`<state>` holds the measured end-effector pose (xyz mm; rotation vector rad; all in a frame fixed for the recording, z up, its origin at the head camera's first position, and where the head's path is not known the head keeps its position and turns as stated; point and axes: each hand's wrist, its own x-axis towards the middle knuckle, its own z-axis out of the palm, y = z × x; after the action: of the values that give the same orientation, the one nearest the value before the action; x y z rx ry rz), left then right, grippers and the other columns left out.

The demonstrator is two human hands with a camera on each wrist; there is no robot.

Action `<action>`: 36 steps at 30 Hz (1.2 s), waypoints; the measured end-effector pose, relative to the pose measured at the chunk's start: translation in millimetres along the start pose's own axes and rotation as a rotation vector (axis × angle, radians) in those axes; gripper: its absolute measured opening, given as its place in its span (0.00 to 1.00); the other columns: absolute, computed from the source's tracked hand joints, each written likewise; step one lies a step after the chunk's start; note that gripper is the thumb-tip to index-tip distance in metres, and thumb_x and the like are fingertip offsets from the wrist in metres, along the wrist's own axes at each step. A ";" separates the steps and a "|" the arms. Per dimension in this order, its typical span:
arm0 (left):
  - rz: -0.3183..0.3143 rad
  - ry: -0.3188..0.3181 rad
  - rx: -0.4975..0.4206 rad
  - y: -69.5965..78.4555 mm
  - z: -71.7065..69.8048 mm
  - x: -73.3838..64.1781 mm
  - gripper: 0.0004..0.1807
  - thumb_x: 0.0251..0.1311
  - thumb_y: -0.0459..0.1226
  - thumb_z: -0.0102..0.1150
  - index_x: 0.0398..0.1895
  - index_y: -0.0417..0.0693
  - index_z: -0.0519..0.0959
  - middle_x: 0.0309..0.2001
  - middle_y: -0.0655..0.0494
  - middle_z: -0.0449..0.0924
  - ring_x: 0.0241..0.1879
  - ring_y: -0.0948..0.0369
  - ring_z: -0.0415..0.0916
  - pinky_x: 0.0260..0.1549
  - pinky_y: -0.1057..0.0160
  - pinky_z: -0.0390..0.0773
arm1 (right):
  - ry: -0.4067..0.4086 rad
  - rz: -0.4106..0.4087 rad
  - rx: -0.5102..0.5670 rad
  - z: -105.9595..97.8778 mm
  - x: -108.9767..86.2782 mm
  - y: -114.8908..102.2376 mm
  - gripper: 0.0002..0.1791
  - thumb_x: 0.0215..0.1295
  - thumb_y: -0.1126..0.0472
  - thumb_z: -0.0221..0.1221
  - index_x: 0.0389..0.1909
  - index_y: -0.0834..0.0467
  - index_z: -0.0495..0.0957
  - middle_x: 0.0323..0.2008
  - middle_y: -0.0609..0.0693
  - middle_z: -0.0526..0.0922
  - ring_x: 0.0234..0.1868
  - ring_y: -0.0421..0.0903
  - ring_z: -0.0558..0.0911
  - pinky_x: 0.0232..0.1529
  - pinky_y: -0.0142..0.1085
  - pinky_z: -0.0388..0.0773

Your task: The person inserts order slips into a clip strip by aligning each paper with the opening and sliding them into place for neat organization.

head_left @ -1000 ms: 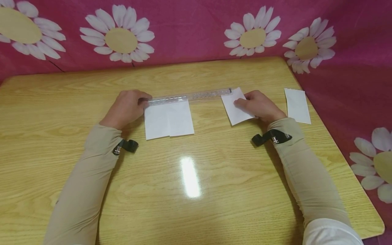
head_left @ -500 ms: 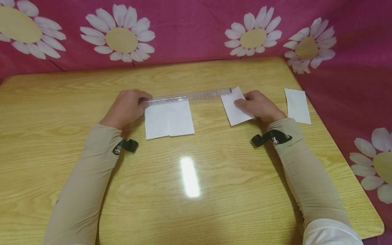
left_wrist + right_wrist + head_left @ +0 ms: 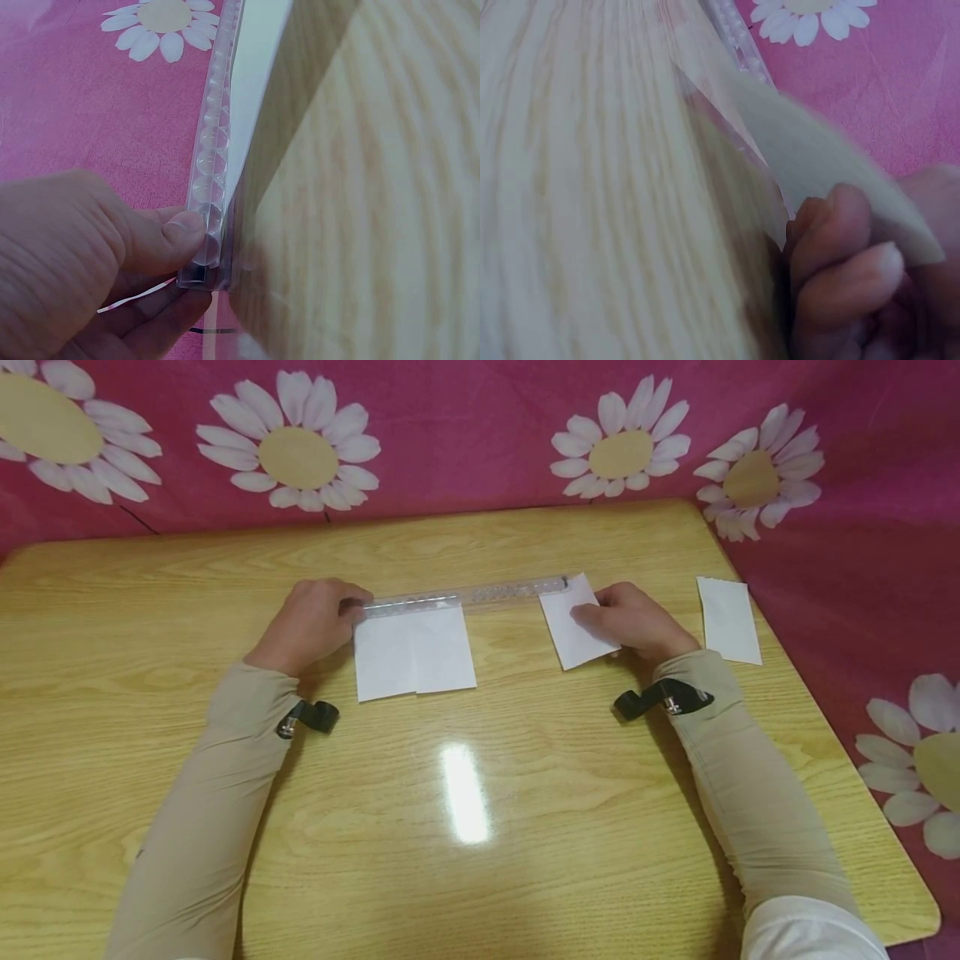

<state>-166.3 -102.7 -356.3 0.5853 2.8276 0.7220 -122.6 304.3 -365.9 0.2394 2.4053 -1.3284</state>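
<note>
My left hand (image 3: 311,622) pinches the left end of a long, slim clear plastic case (image 3: 465,596). In the left wrist view the thumb presses on this case (image 3: 212,150), which shows a row of round, clear bead-like shapes. Two white paper pieces (image 3: 412,652) lie side by side against its near edge. Between thumb and fingers, my right hand (image 3: 637,618) grips another white paper piece (image 3: 573,631), tilted, its upper corner overlapping the case's right end. Seen from the right wrist, curled fingers hold this paper (image 3: 817,142) by its near end.
One more white paper piece (image 3: 731,620) lies near the right edge of the wooden table (image 3: 525,793). A pink cloth with daisies (image 3: 465,435) hangs behind the table and down its right side. Black wrist mounts (image 3: 663,696) sit on both sleeves.
My right hand and its paper have shifted very slightly to the left and nearer to me. The left hand and the clear case have stayed in place.
</note>
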 end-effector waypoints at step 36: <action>-0.005 -0.007 -0.017 0.7 -0.7 -0.4 0.19 0.73 0.31 0.53 0.63 0.40 0.81 0.63 0.38 0.82 0.57 0.45 0.78 0.64 0.43 0.77 | 0.182 0.022 -0.274 11.3 -3.4 -9.7 0.26 0.74 0.48 0.46 0.47 0.66 0.82 0.42 0.59 0.80 0.40 0.52 0.77 0.36 0.36 0.74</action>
<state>-165.9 -102.6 -355.3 0.5768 2.8126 0.7415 -119.9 289.6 -362.4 0.3205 2.6923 -0.9894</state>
